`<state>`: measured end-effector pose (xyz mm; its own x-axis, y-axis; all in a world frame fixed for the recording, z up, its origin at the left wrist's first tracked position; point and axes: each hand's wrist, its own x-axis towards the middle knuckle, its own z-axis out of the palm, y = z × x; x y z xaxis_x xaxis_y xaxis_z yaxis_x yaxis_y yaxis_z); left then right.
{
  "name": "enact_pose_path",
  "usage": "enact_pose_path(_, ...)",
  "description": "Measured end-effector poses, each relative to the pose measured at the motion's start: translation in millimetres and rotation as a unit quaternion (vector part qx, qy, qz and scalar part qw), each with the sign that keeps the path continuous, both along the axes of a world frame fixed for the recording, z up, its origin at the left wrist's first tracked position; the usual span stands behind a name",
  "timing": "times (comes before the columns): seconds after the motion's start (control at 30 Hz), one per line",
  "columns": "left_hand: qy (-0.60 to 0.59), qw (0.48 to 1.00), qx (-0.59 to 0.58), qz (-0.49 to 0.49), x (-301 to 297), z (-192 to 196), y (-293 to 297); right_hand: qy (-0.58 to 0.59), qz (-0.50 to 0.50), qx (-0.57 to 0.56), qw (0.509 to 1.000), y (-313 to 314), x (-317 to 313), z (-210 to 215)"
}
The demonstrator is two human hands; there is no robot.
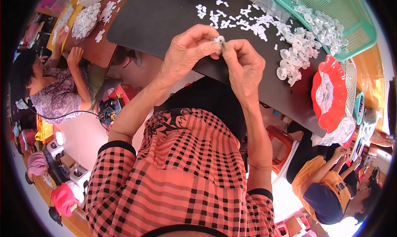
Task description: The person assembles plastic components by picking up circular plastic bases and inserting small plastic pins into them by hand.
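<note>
Between my two hands, above the near edge of the dark table [153, 19], is a small round white plastic part [219, 40]. My left hand [192, 46] pinches it between thumb and fingers. From the other side, the thumb and forefinger of my right hand [244, 65] close on the same part; a small dark spot shows near its middle. Beyond my hands, small white plastic pieces [258, 28] lie scattered on the table. To their right is a heap of round white plastic parts [295, 50], like the one I hold.
A green basket [355, 38] with white parts stands at the far right. Nearer is a red wavy-rimmed bowl [337, 106] of small white pieces. A co-worker [58, 84] sits at the left by a pile of white parts [86, 21]; another person [326, 191] is at the lower right.
</note>
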<state>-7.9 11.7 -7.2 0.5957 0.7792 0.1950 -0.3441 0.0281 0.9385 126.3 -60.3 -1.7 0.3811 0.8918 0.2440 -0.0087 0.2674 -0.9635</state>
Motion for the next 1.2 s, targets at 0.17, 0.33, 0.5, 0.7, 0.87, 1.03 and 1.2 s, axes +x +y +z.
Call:
enact_pose_path(0.17,-0.016,1.0,0.015,-0.017,-0.7,-1.8,0.6,-0.03,-0.013,0.007,0.999,1.1,-3.0,-3.1)
enact_pose_path(0.33,0.032,0.994,0.094,0.046,-1.9,35.8,12.7,-0.056,-0.076,-0.017,0.995,-23.5,1.8,-4.1)
enact_pose_path(0.5,0.097,0.861,0.405,0.293,-11.1,118.2,80.3,-0.062,-0.07,0.003,0.996,-39.3,-0.7,-5.4)
enact_pose_path(0.7,0.137,0.607,0.666,0.412,29.2,118.2,142.6,-0.084,-0.132,0.053,0.986,-41.5,0.5,-14.9)
enact_pose_path(0.87,0.137,0.836,0.53,0.027,82.8,60.6,72.3,-0.086,-0.12,0.008,0.989,-43.6,9.5,-10.7)
enact_pose_path(1.03,0.145,0.84,0.52,-0.05,129.3,37.0,44.9,-0.085,-0.107,0.015,0.991,-41.9,12.3,-15.2)
enact_pose_path(1.2,0.194,0.782,0.559,-0.194,166.9,33.3,34.7,-0.059,-0.108,0.047,0.991,-43.3,12.0,-9.4)
